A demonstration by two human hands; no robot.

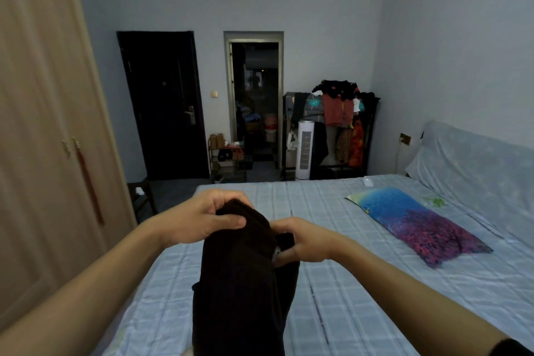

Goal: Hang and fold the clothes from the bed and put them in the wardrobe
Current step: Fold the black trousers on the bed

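Fingers (pixel 228 221) of the left hand (pixel 202 217) curl over the top of the dark garment (pixel 239 283), while the right hand (pixel 303 243) pinches its side edge, seemingly to lift it free of the bed (pixel 375 283) for folding. Closed wardrobe (pixel 43 124) stands just left, within easy reach.

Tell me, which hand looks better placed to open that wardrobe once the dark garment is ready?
Probably the left hand. The wardrobe stands on the person's left, its handles on that side. But both hands grip the dark garment now, so the right hand would have to carry it alone.
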